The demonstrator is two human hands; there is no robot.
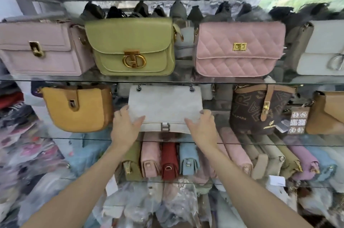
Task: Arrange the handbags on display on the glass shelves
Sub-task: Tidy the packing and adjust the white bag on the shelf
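Head view shows glass shelves (55, 137) in a shop, full of handbags. Both hands hold the white bag (164, 106) on the middle shelf: the left hand (125, 124) and the right hand (202, 125) grip its lower corners with spread fingers. A yellow bag (78, 108) stands just left, a brown bag (260, 110) right, a green bag (132, 45) above.

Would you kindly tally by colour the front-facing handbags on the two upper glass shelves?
Pink: 2
Green: 1
White: 2
Mustard: 1
Brown: 1
Tan: 1
Total: 8
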